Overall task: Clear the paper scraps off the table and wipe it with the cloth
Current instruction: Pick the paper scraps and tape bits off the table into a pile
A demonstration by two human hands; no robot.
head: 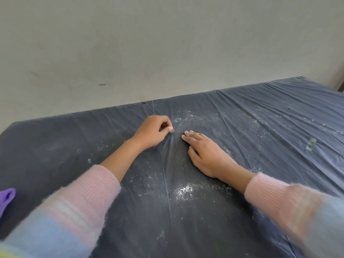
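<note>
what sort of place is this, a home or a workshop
Likely a makeshift workspace in a plain room: dark plastic sheeting over the table, white crumbs scattered on it, a bare scuffed wall behind.

Head camera looks down, near the table (242,127).

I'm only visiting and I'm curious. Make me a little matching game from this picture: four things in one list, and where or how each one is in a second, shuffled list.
Things
1. left hand
2. right hand
3. purple cloth
4. greenish scrap

Place or state
A. lies alone, far right on the dark table cover
B. flat, fingers straight, pressing on the cover
C. pinches a small scrap
D. at the left edge of the picture

Pairs: 1-C, 2-B, 3-D, 4-A
</note>
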